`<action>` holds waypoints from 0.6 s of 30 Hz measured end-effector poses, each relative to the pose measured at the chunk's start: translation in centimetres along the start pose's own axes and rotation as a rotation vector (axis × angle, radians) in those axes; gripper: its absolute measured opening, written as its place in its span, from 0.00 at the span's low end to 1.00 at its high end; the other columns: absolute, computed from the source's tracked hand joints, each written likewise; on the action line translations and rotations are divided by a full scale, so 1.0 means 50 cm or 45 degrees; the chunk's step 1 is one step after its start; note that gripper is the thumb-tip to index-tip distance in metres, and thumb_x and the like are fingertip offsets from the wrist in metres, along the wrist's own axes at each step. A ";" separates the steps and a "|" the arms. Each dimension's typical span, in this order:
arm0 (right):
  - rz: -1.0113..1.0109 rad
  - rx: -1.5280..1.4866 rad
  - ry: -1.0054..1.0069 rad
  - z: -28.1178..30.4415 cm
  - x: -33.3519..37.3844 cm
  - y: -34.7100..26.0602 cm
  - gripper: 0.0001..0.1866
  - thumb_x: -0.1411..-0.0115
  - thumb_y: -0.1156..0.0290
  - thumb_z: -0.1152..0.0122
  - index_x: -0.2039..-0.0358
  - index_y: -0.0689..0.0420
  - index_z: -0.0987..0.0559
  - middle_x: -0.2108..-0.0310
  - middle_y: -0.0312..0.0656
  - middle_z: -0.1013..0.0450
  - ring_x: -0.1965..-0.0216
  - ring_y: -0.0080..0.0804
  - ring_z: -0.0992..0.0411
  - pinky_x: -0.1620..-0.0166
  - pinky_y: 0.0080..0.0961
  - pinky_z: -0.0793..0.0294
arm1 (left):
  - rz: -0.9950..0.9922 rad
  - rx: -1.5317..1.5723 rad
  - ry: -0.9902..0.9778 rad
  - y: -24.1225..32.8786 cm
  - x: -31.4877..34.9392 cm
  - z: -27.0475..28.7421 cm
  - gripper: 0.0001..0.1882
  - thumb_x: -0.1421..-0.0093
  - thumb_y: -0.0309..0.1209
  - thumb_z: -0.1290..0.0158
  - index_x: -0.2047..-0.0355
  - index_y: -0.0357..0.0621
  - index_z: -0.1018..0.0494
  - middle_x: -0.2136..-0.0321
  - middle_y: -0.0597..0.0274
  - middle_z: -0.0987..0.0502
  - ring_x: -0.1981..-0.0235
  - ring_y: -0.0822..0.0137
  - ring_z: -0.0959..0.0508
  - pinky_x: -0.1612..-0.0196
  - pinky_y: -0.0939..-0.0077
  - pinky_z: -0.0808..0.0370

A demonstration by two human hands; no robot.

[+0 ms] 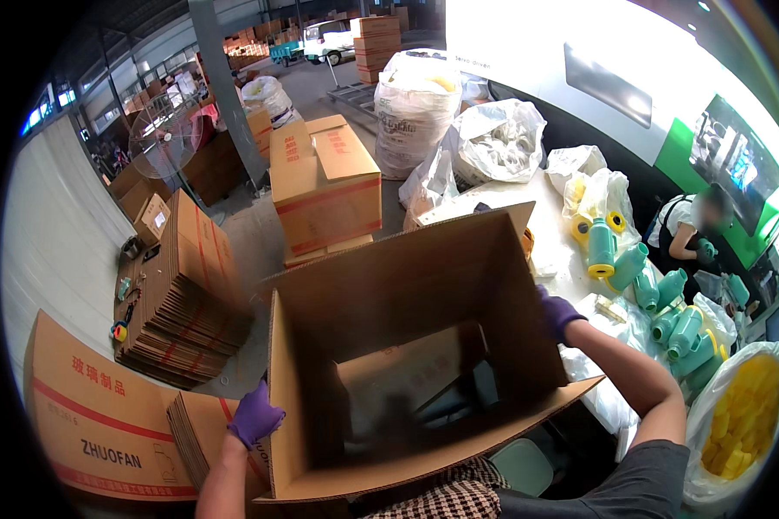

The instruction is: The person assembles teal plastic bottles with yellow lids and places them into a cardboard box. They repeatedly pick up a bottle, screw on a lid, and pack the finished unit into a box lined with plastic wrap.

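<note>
A large brown cardboard box (pixel 389 268) is held in front of me, its top open toward me. My left hand (pixel 256 415), in a purple glove, is closed on the box's left wall, low on the near side. My right hand (pixel 560 317), also in a purple glove, grips the far right side; its fingers are partly hidden behind the wall. Inside, a paler patch shows at the box's lower end; whether it is a flap or something seen through an opening, I cannot tell.
Flattened cartons (pixel 182 303) are stacked at left. Closed cartons (pixel 329 186) stand ahead. Green bottles with yellow parts (pixel 601 246) lie on the white table (pixel 541 203) at right, near a bag of yellow pieces (pixel 744 415). Another person (pixel 688 229) works at far right.
</note>
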State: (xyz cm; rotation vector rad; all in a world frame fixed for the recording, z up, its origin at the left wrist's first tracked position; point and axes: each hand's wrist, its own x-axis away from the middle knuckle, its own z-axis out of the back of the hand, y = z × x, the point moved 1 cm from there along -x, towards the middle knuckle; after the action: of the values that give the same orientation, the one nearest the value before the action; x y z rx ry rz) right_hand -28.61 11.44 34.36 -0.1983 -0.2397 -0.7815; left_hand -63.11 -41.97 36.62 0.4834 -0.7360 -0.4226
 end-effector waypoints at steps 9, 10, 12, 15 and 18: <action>0.352 0.094 -0.689 -0.265 -0.157 -0.184 0.60 0.46 0.58 0.36 0.25 0.54 0.67 0.49 0.64 0.25 0.49 0.60 0.24 0.45 0.48 0.26 | -0.238 -1.034 -0.123 0.024 -0.273 -0.419 0.59 0.41 0.65 0.51 0.27 0.35 0.66 0.52 0.37 0.23 0.54 0.43 0.21 0.49 0.48 0.25; 0.343 0.067 -0.667 -0.290 -0.201 -0.151 0.62 0.47 0.55 0.34 0.24 0.48 0.67 0.46 0.64 0.27 0.47 0.60 0.25 0.44 0.48 0.27 | -0.315 -1.153 -0.100 -0.004 -0.313 -0.464 0.56 0.41 0.65 0.53 0.26 0.41 0.60 0.51 0.37 0.24 0.52 0.42 0.23 0.48 0.47 0.26; 0.241 -0.117 -1.113 -0.295 -0.280 -0.104 0.63 0.47 0.42 0.33 0.24 0.42 0.66 0.34 0.58 0.38 0.37 0.55 0.33 0.37 0.44 0.33 | -0.258 -1.334 -0.031 -0.038 -0.350 -0.514 0.47 0.42 0.62 0.51 0.27 0.57 0.48 0.54 0.41 0.24 0.52 0.46 0.23 0.49 0.49 0.27; 0.347 -0.356 -1.635 -0.153 -0.248 -0.053 0.61 0.44 0.36 0.36 0.24 0.42 0.64 0.31 0.51 0.41 0.33 0.46 0.38 0.36 0.40 0.35 | -0.283 -1.433 -0.010 -0.075 -0.358 -0.503 0.42 0.42 0.62 0.51 0.29 0.65 0.42 0.56 0.45 0.24 0.55 0.49 0.23 0.51 0.50 0.27; 1.048 -0.215 -1.697 -0.019 -0.054 0.029 0.50 0.37 0.40 0.40 0.24 0.37 0.55 0.36 0.50 0.36 0.35 0.43 0.36 0.37 0.38 0.34 | -0.329 -1.305 0.054 -0.068 -0.341 -0.420 0.41 0.43 0.62 0.49 0.30 0.66 0.40 0.57 0.46 0.23 0.54 0.45 0.23 0.51 0.47 0.27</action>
State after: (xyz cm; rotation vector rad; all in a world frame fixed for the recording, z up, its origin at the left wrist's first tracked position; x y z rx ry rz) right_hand -29.31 14.02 32.57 -0.9058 -1.2548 0.2651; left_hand -60.07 -30.23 12.20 -0.3857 -0.3353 -0.9502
